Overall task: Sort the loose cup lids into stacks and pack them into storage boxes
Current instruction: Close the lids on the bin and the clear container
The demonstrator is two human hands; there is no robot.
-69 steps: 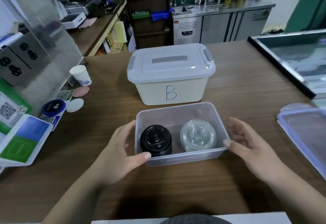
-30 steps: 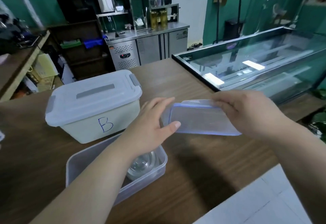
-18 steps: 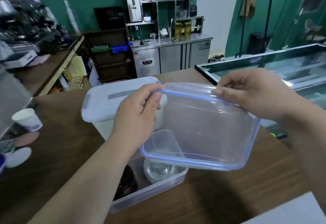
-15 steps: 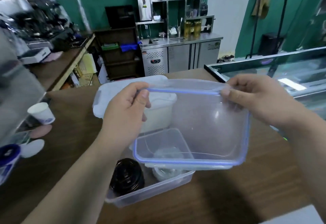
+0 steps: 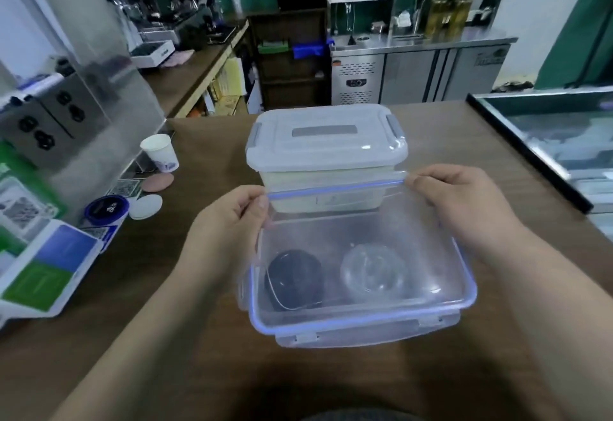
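Head view: through the clear box lid (image 5: pixel 361 274) the open container beneath blurs, its rim hard to trace. Two lid stacks show inside it, one black stack (image 5: pixel 293 279), one clear stack (image 5: pixel 373 274). Behind stands one white bin (image 5: pixel 326 158), closed. The left hand (image 5: pixel 229 231) and right hand (image 5: pixel 464 208) each pinch the lid's far corners, tilting it over the container.

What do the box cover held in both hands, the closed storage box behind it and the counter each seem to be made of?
Box cover: clear, glossy plastic with a blue rim seal; the lid stacks show through it.
Closed storage box: opaque whitish plastic, smooth, with a grey-white lid that catches highlights.
Counter: brown with wood grain, matte; solid wood or laminate cannot be told.
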